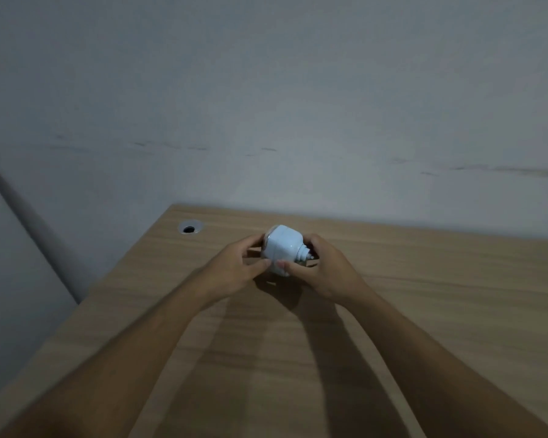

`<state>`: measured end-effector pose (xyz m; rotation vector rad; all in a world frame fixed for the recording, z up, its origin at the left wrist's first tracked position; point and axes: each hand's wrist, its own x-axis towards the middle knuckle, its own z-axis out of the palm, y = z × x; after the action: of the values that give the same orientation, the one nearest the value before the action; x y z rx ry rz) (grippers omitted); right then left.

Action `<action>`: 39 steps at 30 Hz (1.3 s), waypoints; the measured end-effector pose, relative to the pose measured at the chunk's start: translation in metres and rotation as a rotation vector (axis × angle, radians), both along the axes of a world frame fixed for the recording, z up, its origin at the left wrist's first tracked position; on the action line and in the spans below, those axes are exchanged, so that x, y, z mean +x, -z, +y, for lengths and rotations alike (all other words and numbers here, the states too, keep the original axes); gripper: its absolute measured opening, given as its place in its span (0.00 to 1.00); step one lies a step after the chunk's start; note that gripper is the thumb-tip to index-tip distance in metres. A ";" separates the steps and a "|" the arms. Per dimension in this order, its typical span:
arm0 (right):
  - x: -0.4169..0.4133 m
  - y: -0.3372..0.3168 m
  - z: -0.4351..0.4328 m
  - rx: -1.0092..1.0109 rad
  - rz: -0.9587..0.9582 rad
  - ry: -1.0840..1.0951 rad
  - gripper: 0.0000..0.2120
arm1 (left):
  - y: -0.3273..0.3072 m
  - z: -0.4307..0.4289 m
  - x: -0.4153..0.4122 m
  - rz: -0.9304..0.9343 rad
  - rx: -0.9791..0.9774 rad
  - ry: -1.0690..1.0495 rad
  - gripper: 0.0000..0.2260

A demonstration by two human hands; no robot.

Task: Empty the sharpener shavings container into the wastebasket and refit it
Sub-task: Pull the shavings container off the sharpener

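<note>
A small pale-blue and white sharpener [282, 246] is held just above the wooden desk [424, 295], near its far edge. My left hand [234, 270] grips its left side, thumb on the near face. My right hand [325, 270] grips its right side, where a short white knob sticks out. The shavings container cannot be told apart from the body in this dim view. No wastebasket is in view.
A round cable hole [189, 229] lies in the desk's far left corner. A grey wall [266, 105] rises directly behind the desk. The desk's left edge drops off toward a grey floor or panel [13, 263].
</note>
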<state>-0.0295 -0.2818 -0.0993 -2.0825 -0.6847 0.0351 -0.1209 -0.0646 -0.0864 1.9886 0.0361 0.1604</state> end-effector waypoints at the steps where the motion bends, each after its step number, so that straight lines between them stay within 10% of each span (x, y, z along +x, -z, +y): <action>1: -0.013 -0.002 -0.005 0.013 0.008 -0.010 0.27 | -0.003 -0.001 -0.014 0.000 0.009 0.002 0.24; 20: -0.124 0.014 -0.037 0.043 0.073 -0.105 0.26 | 0.014 -0.021 -0.118 0.057 -0.168 0.061 0.24; 34: -0.105 0.013 -0.049 0.071 0.170 -0.126 0.20 | 0.023 -0.017 -0.114 0.054 -0.185 -0.180 0.05; 39: -0.098 0.013 -0.043 0.054 0.166 -0.148 0.33 | 0.014 -0.016 -0.120 0.168 -0.292 -0.139 0.20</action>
<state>-0.1276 -0.3249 -0.1119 -1.9488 -0.7279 0.2666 -0.2408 -0.0811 -0.1005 1.7033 0.2902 0.0722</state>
